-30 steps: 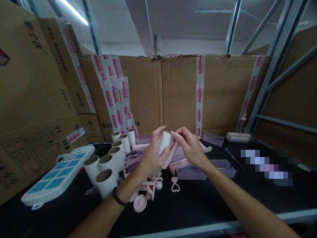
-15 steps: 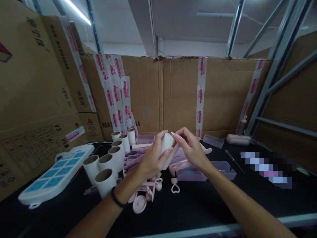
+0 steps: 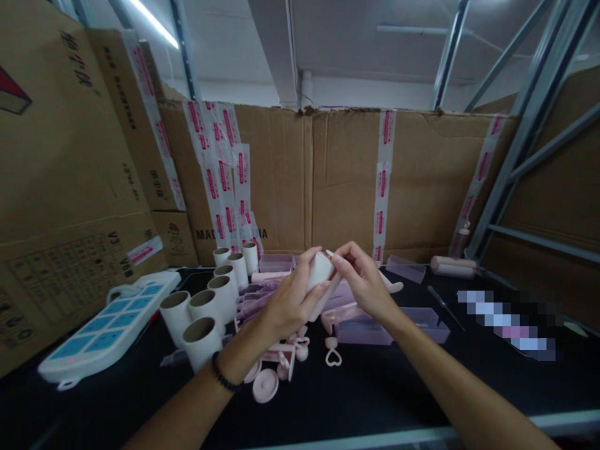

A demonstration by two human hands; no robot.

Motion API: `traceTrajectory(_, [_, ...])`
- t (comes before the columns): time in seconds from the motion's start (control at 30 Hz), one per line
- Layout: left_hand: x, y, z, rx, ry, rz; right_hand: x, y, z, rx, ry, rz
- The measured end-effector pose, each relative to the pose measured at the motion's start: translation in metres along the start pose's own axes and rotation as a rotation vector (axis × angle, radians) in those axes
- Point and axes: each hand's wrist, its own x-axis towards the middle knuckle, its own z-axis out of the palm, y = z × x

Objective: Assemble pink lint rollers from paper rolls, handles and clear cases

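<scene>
Hands, two. Left hand [image 3: 297, 290]: closed around one white piece [image 3: 319, 270], which sits at centre above the bench [image 3: 375, 400], tilted. Right hand [image 3: 359, 275]: thumb and forefinger pinched together at the upper edge of the same piece; whether they grip anything smaller cannot be told. One pink piece [image 3: 322, 303] lies against the underside of the white one.

White tubes [image 3: 202, 350], eight, upright, grouped at left. Power strip [image 3: 110, 331], one, beside them. Pink discs [image 3: 265, 385], two, one partly covered. Heart-shaped loop [image 3: 333, 357], one. Long lilac tray [image 3: 363, 334], one, behind the right forearm. Slim dark tool [image 3: 445, 307], one. Pink roller [image 3: 453, 267], one, far right. Black bracelet [image 3: 224, 373], one, left wrist.

Against one second earlier: the white piece leans farther right, a reddish-brown patch now showing at its right side; both hands keep the same hold; the tubes, discs and loop lie unchanged.
</scene>
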Motion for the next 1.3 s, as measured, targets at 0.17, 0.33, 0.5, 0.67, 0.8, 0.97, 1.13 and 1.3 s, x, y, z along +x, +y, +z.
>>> traceTrajectory(0.17, [0.0003, -0.0020, -0.0001, 0.005, -0.008, -0.003, -0.0010, -0.0026, 0.0017, 0.044, -0.004, 0.020])
traceTrajectory(0.33, [0.0004, -0.0022, -0.0002, 0.018, -0.008, 0.007, -0.0019, -0.0021, 0.0021, 0.041, -0.006, 0.029])
traceTrajectory(0.5, [0.0011, -0.0009, -0.0007, 0.046, -0.006, 0.023, -0.0022, -0.0010, 0.0023, 0.032, -0.012, 0.021])
traceTrajectory(0.67, [0.0014, 0.0008, -0.0014, 0.076, -0.019, -0.009, -0.0027, 0.0006, 0.0021, 0.036, -0.014, 0.006])
traceTrajectory(0.8, [0.0013, 0.0020, -0.0017, 0.092, -0.029, -0.016, -0.0031, 0.0015, 0.0017, 0.026, -0.017, 0.002])
traceTrajectory(0.97, [0.0014, 0.0011, -0.0014, 0.097, -0.025, 0.002, -0.0026, 0.0015, 0.0015, 0.022, -0.021, 0.010])
traceTrajectory(1.13, [0.0018, 0.0004, -0.0011, 0.070, -0.023, 0.039, -0.0032, 0.0024, 0.0028, 0.050, -0.039, 0.002])
traceTrajectory(1.3, [0.0017, 0.0018, -0.0011, 0.044, -0.042, -0.010, -0.0027, 0.0025, 0.0037, 0.075, -0.038, -0.010])
